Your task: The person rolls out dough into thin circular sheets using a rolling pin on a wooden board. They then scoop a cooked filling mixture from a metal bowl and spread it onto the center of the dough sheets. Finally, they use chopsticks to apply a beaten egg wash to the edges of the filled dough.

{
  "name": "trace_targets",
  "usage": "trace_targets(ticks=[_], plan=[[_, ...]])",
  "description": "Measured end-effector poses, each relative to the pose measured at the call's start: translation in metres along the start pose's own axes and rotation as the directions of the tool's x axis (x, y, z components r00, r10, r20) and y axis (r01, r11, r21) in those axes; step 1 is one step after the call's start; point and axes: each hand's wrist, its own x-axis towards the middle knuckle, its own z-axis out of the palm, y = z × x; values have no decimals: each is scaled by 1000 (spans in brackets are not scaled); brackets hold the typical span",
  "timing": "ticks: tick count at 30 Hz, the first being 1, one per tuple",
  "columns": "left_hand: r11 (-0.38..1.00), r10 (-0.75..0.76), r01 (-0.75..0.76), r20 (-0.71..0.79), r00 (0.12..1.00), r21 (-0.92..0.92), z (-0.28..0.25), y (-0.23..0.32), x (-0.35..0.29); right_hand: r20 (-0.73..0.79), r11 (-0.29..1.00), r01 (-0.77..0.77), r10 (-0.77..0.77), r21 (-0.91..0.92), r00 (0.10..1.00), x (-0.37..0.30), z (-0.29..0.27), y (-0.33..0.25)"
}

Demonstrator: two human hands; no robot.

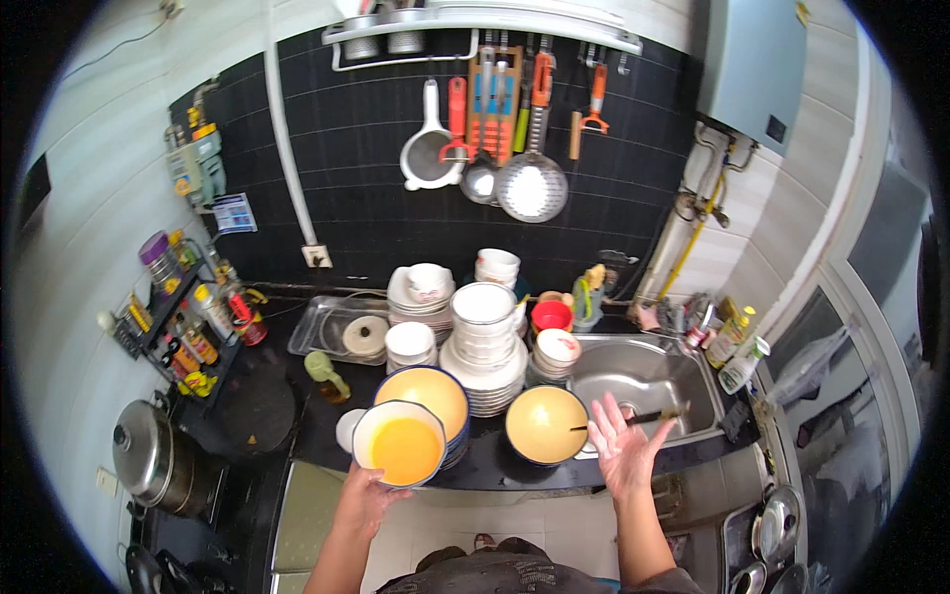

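Note:
My left hand (368, 492) grips the near side of a white bowl (362, 447) with a dark rim, thumb at its edge. Orange-yellow liquid (406, 450) lies inside. Partly under that bowl is a stack of bowls with a yellow-lined bowl (424, 389) on top. My right hand (625, 457) is open, palm up and fingers spread, beside a second yellow-lined bowl (542, 416). Dark chopsticks (648, 418) pass behind its fingers, one end over that bowl and the other over the sink. Whether the hand touches them is hidden.
White bowls (483, 315) stand on stacked plates (485, 401) behind. The steel sink (693, 386) is at right, with bottles (732, 337) beyond. A bottle rack (188, 327) and lidded pot (148, 450) stand left. Strainers (532, 186) hang on the wall.

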Motion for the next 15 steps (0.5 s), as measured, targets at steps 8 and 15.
trace_targets(ticks=[8, 15], plan=[[997, -67, 64, 84, 994, 46, 17, -13, 23, -154, 994, 48, -63, -99, 986, -16, -59, -61], [993, -108, 105, 50, 993, 61, 36, -32, 30, -344, 461, -48, -586, -886, 734, -15, -103, -102]])
